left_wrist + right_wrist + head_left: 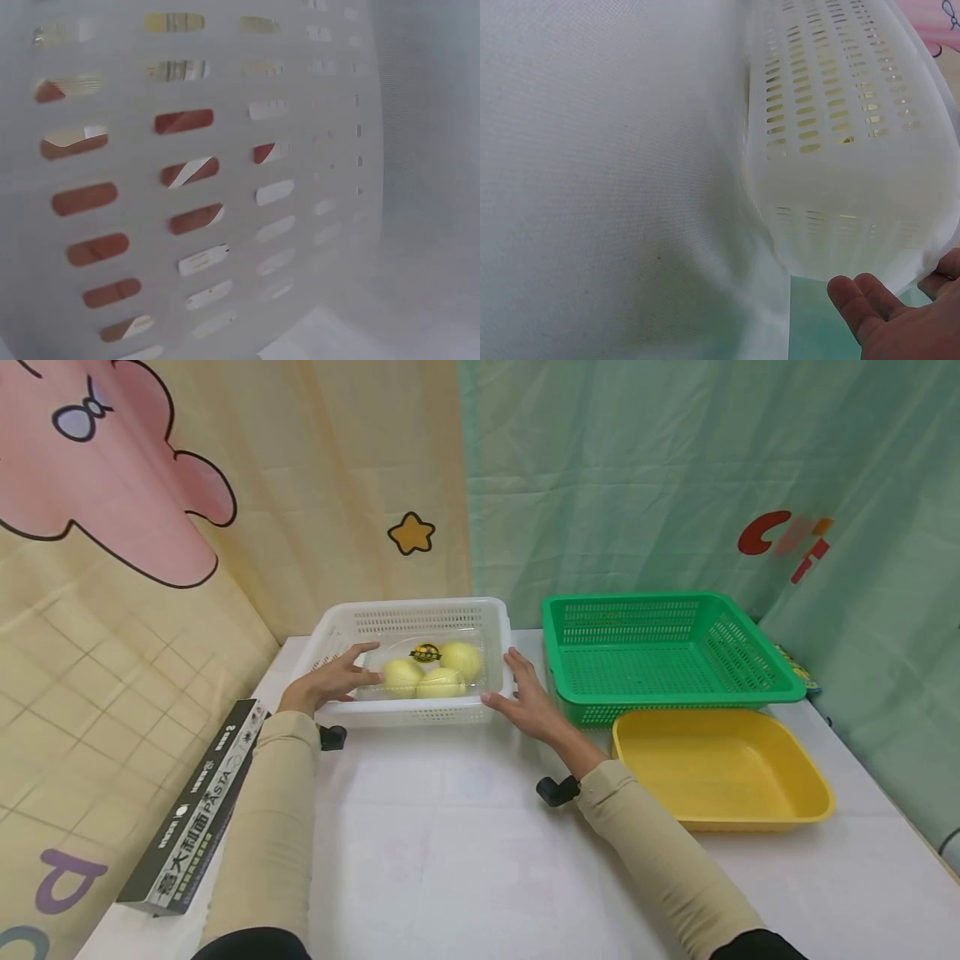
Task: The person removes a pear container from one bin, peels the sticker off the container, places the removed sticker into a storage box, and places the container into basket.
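Observation:
A white perforated basket [420,717] stands at the back of the table in the head view. Inside it lies a clear plastic fruit box [375,692] with a dark-and-yellow label and three round, pale yellow-green fruits [442,682]. My left hand [330,681] reaches into the basket and grips the left end of the box; some fingers are hidden below. Through the basket's slots [112,292], the left wrist view shows parts of that hand. My right hand [534,702] rests its extended fingers against the basket's right side; the right wrist view shows its fingertips [842,291] at the outer wall.
To the right stands a green perforated basket [675,697], with a yellow tray [750,821] in front. A long black pasta box [198,810] lies along the left table edge. A colourful packet [798,672] shows partly behind the green basket. Curtains hang behind the table.

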`<move>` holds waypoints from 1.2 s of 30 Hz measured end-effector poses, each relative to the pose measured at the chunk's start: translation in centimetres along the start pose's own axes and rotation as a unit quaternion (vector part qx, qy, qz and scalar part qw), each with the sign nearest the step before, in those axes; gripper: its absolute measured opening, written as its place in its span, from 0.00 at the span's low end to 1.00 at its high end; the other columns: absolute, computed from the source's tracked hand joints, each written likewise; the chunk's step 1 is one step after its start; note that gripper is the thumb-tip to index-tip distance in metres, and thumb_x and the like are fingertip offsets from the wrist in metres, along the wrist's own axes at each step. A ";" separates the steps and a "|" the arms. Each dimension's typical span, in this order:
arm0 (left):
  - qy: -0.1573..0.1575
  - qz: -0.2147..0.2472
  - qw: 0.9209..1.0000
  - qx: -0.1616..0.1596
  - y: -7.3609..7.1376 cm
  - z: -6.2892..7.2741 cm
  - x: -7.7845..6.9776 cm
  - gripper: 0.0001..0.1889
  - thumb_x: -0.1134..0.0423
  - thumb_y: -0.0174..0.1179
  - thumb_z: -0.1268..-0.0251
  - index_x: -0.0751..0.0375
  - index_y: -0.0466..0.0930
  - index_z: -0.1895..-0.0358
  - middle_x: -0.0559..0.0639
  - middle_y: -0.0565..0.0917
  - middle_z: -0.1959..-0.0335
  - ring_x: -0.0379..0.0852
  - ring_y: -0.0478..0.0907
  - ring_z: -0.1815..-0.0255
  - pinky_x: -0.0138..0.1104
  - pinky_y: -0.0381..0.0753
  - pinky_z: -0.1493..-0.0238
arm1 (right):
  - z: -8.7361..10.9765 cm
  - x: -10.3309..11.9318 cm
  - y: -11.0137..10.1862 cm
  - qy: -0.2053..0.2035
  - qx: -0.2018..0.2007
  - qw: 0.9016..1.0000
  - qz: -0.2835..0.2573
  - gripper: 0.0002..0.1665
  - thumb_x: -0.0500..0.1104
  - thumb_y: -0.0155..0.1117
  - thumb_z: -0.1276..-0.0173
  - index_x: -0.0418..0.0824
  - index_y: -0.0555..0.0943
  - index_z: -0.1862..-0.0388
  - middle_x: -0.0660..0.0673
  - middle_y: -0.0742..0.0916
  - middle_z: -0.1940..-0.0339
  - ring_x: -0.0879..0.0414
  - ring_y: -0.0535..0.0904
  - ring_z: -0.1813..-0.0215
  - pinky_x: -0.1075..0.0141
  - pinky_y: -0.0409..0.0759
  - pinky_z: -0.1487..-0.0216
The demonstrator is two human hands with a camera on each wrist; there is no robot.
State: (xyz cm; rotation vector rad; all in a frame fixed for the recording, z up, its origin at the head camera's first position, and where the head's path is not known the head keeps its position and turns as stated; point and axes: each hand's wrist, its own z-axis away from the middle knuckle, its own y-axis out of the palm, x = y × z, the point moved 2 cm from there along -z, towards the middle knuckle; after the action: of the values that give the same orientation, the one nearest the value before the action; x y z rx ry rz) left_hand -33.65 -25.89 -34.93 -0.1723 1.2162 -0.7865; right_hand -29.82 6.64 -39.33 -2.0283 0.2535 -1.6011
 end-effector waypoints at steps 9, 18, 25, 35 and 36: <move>0.006 -0.007 1.000 -0.009 0.3 0.0 -0.3 0.43 0.51 0.55 0.33 0.41 0.34 0.24 0.72 0.52 0.29 0.67 0.53 0.27 0.61 0.62 0.34 | 0.1 0.1 -0.1 0.001 0.003 1.000 0.004 0.52 0.56 0.61 0.36 0.43 0.45 0.23 0.47 0.47 0.21 0.45 0.53 0.23 0.46 0.66 0.32; 0.028 -0.015 0.999 -0.043 0.2 0.2 -0.6 0.41 0.53 0.56 0.33 0.45 0.39 0.24 0.73 0.50 0.29 0.68 0.57 0.30 0.58 0.66 0.35 | 0.1 0.4 -0.2 0.004 0.010 1.000 0.023 0.52 0.56 0.61 0.36 0.43 0.45 0.23 0.46 0.46 0.21 0.44 0.54 0.24 0.44 0.66 0.33; 0.053 -0.015 0.996 -0.073 0.3 0.4 -0.7 0.40 0.53 0.57 0.34 0.47 0.43 0.25 0.72 0.52 0.28 0.66 0.55 0.29 0.58 0.64 0.34 | 0.0 0.7 -0.2 0.006 0.017 0.999 0.040 0.51 0.56 0.61 0.36 0.41 0.45 0.23 0.43 0.47 0.21 0.44 0.46 0.21 0.43 0.54 0.27; 0.063 -0.055 0.991 -0.105 0.3 0.4 -0.8 0.39 0.49 0.55 0.34 0.46 0.45 0.25 0.71 0.52 0.27 0.66 0.50 0.26 0.60 0.59 0.32 | 0.1 0.9 -0.4 0.011 0.024 0.998 0.056 0.51 0.56 0.60 0.35 0.40 0.45 0.24 0.43 0.47 0.21 0.44 0.46 0.22 0.43 0.52 0.26; 0.065 -0.056 0.990 -0.108 0.3 0.4 -0.9 0.39 0.48 0.55 0.34 0.46 0.45 0.25 0.70 0.51 0.26 0.67 0.48 0.25 0.60 0.57 0.31 | 0.1 0.9 -0.4 0.010 0.025 0.998 0.057 0.52 0.56 0.60 0.36 0.40 0.45 0.24 0.42 0.47 0.21 0.44 0.46 0.22 0.43 0.53 0.26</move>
State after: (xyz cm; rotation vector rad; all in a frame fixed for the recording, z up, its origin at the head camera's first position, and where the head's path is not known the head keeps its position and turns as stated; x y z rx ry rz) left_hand -33.25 -25.23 -34.28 -0.3747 1.4243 -0.7706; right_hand -29.58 6.61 -38.35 -1.9262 0.3282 -1.5432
